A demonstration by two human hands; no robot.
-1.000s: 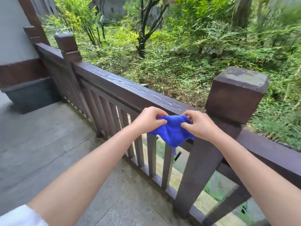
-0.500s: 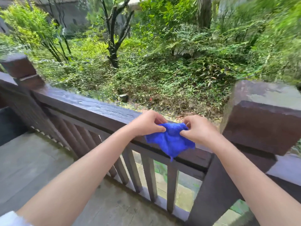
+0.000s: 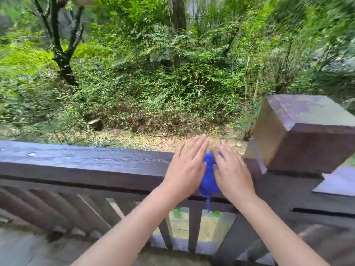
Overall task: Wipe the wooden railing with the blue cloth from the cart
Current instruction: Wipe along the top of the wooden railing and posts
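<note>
We are no longer pinching the blue cloth (image 3: 208,177) up in front of the rail; both hands are now lying flat with fingers stretched out. The left hand (image 3: 185,169) and right hand (image 3: 233,173) are pressing the cloth down onto the top of the wooden railing (image 3: 86,164), so only a strip is showing between them, one corner hanging over the near edge. Our view is turning right and closer: the far post and wall are gone, and the near post cap (image 3: 305,129) is looming larger.
</note>
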